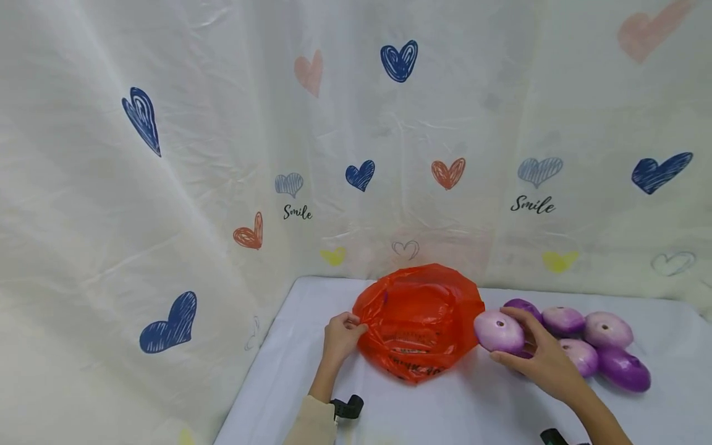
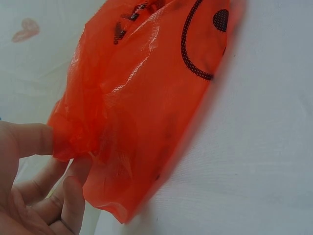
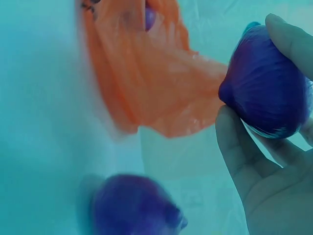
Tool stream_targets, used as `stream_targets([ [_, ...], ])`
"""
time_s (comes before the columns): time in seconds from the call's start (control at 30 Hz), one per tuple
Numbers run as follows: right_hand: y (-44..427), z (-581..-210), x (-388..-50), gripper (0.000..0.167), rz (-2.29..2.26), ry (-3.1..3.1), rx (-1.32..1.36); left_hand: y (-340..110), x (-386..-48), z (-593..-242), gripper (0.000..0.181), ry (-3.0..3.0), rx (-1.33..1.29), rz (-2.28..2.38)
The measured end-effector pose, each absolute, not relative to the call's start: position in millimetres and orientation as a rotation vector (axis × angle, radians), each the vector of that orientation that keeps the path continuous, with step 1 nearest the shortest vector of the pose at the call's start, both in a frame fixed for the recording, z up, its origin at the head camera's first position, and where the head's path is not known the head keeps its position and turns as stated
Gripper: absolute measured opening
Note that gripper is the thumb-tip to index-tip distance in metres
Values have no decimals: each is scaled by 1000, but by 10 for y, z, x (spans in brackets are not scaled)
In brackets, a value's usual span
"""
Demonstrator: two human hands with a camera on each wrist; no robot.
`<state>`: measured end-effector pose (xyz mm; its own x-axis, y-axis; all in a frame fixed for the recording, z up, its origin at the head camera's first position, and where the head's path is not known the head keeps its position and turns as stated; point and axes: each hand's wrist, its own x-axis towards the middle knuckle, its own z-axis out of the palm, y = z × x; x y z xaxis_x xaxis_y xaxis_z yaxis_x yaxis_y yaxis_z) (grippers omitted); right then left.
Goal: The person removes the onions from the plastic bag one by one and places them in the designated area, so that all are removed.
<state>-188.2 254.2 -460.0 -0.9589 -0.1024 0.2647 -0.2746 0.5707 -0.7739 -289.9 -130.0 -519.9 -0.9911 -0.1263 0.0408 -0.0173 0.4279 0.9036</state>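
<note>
A red plastic bag [image 1: 414, 371] with black print stands on the white table with its mouth spread open. My left hand [image 1: 339, 339] pinches the left side of the bag's rim between thumb and fingers, as the left wrist view also shows. In my right hand [image 1: 547, 361] is a purple onion [image 1: 499, 332], gripped between thumb and fingers beside the bag's right edge. The right wrist view shows this onion [image 3: 266, 83] close to the orange-looking bag film [image 3: 156, 98]. A bit of something purple [image 3: 150, 18] shows at the bag's opening, mostly hidden.
Several more purple onions lie in a group on the table right of the bag, among them a dark one [image 1: 624, 369] and a paler one [image 1: 608, 329]. Behind the white tabletop [image 1: 445, 414] hangs a pale curtain [image 1: 478, 111] printed with hearts.
</note>
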Motion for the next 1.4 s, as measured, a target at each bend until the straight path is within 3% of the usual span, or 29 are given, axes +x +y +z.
stream_targets([
  [0.67, 2979, -5128, -1615, 78, 1210, -2521, 379, -1308, -2890, -5178, 13, -2566, 155, -1656],
  [1.13, 3120, -5236, -1555, 75, 1187, -2600, 329, -1305, -2906, -5204, 13, -2553, 141, -1647],
  [1.4, 3252, -5273, -1544, 82, 1176, -2806, 188, -1303, -2903, -5199, 13, -2554, 140, -1655],
])
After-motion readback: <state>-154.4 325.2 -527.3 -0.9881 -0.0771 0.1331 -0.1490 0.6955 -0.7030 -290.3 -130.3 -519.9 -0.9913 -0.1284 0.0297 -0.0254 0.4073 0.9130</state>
